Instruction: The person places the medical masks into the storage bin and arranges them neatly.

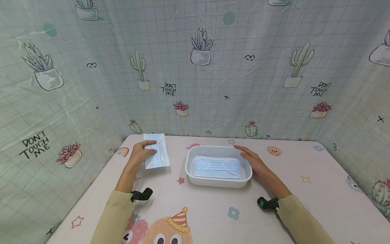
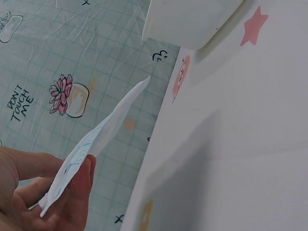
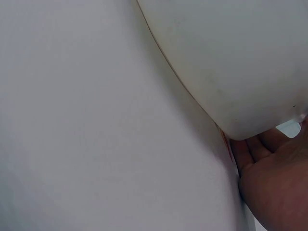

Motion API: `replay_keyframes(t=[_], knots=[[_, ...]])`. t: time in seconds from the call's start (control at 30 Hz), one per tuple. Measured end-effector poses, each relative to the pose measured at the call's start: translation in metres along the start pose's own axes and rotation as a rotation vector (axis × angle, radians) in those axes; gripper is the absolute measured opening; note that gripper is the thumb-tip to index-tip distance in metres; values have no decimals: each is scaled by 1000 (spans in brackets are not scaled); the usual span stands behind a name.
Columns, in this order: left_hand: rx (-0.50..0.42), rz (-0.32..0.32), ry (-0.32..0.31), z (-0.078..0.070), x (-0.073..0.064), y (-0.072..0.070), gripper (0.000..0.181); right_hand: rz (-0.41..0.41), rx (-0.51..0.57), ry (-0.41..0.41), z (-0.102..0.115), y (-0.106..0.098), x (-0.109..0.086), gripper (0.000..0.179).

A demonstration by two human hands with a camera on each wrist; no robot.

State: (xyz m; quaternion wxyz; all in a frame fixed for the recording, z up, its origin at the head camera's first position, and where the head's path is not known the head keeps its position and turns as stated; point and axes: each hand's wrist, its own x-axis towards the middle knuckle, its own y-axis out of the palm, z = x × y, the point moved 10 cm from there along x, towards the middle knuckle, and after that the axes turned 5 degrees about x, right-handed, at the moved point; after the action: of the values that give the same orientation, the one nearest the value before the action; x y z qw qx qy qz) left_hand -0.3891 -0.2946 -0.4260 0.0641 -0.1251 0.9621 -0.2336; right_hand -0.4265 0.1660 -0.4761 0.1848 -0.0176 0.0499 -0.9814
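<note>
My left hand (image 1: 142, 153) pinches a light blue disposable face mask (image 1: 160, 154) by its left edge, with the thumb on its near face. Held above the table, the mask hangs left of a white plastic basin (image 1: 218, 184) and apart from it. In the left wrist view the mask (image 2: 96, 137) appears nearly edge-on between thumb and fingers. Another blue face mask (image 1: 217, 167) lies flat inside the basin, its white ear loops on top. At the basin's right end, my right hand (image 1: 256, 165) holds the rim and wall; its fingers (image 3: 250, 150) go partly out of sight behind the basin.
The table (image 1: 204, 206) wears a pale cloth with cartoon prints. Behind it and at both sides hangs a grid-patterned curtain (image 1: 213, 81) with cactus drawings. A black wrist device (image 1: 142, 194) sits on my left wrist, and another (image 1: 268, 203) on my right.
</note>
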Motion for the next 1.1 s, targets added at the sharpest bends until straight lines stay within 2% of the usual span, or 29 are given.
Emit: replay_keyframes(t=[0.53,1.1], knots=[[2,2,-8,1,-1,1,50,1,3,-3,-1,1,0,49],[11,-9,-3,-5,-3,2,50,10,30,-5,-4,1,2,48]])
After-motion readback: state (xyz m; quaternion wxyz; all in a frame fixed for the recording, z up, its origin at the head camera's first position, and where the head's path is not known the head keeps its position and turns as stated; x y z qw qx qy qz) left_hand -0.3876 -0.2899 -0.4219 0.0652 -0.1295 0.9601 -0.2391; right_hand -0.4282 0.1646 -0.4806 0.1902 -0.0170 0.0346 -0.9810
